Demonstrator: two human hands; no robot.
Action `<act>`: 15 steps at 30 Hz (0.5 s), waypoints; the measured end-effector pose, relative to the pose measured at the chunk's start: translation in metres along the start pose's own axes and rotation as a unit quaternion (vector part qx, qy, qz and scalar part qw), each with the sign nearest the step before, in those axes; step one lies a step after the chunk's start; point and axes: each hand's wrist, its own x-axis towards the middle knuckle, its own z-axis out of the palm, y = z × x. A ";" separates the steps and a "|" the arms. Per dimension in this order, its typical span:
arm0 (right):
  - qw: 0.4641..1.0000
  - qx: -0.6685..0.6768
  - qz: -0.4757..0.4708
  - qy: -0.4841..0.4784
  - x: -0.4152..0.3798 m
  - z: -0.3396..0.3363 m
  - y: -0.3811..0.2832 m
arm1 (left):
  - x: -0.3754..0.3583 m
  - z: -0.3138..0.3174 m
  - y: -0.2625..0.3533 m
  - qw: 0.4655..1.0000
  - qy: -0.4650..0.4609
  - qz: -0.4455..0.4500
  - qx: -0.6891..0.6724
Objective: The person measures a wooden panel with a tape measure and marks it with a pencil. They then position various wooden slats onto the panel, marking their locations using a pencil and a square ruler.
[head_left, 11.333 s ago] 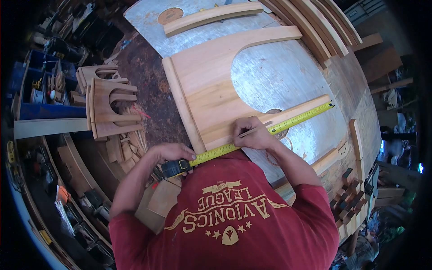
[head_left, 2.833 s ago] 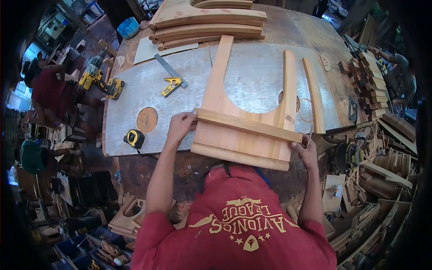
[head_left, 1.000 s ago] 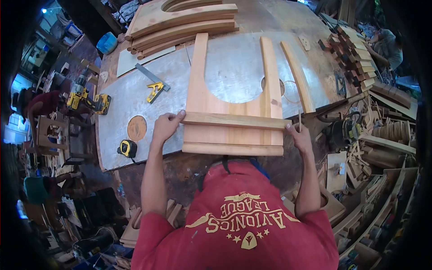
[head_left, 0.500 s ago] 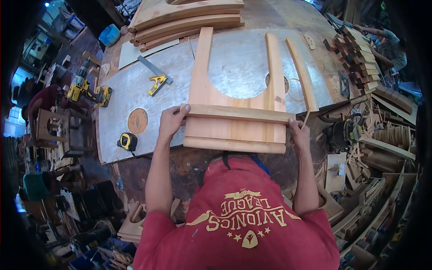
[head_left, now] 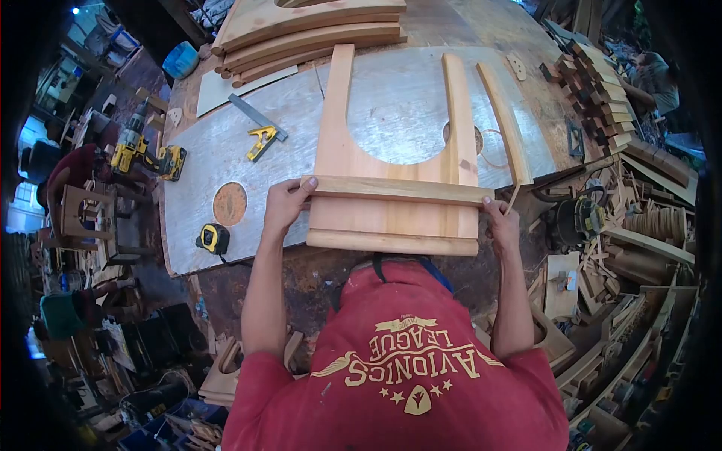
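A narrow wooden strip [head_left: 395,189] lies crosswise over a pale U-shaped wooden panel [head_left: 391,218]. My left hand [head_left: 284,207] is closed on the strip's left end, thumb on top. At the other end, my right hand [head_left: 502,223] pinches the strip; a thin pencil-like stick [head_left: 514,198] sticks up from between its fingers. The panel's two arms point away from me, and a rounded wooden edge piece [head_left: 391,242] runs along its near side. To the right rests a loose, slightly curved wooden piece [head_left: 505,124].
On the worktable [head_left: 192,203] are a combination square [head_left: 259,129], a tape measure [head_left: 213,238] and a cordless drill [head_left: 143,146]. Curved wooden parts [head_left: 316,41] are stacked at the back. Cut blocks [head_left: 594,98] pile up at right, near another person [head_left: 654,83].
Both hands and the wooden strip stay practically where they were. The other person at far right has shifted an arm lower.
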 end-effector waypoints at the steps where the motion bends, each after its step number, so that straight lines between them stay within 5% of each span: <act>1: 1.000 0.000 0.001 0.001 0.000 0.000 0.000 | 0.000 0.000 0.000 1.000 -0.003 0.002 -0.006; 15: 1.000 0.013 0.009 -0.006 0.001 -0.003 0.000 | 0.002 0.001 -0.004 1.000 0.011 0.008 -0.009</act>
